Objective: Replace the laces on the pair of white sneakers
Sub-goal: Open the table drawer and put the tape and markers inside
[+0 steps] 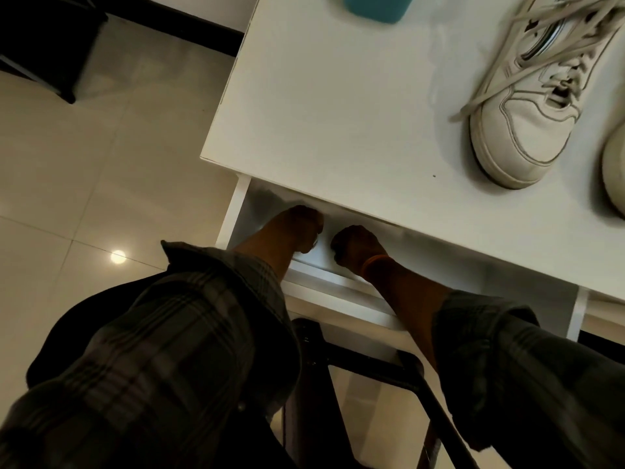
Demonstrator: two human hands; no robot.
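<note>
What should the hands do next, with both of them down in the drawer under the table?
Probably lift out whatever they find and move up to the sneaker. Both the left hand and right hand are in the open drawer, fingers curled; any contents are hidden. The sneaker's old laces are still threaded, loose.

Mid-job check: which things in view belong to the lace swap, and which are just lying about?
For the job:
- white sneaker on the table, loose laces still in
- second sneaker, cut off at the right edge
- left hand and right hand, under the tabletop

Lying about:
- teal object
- black stool
</note>
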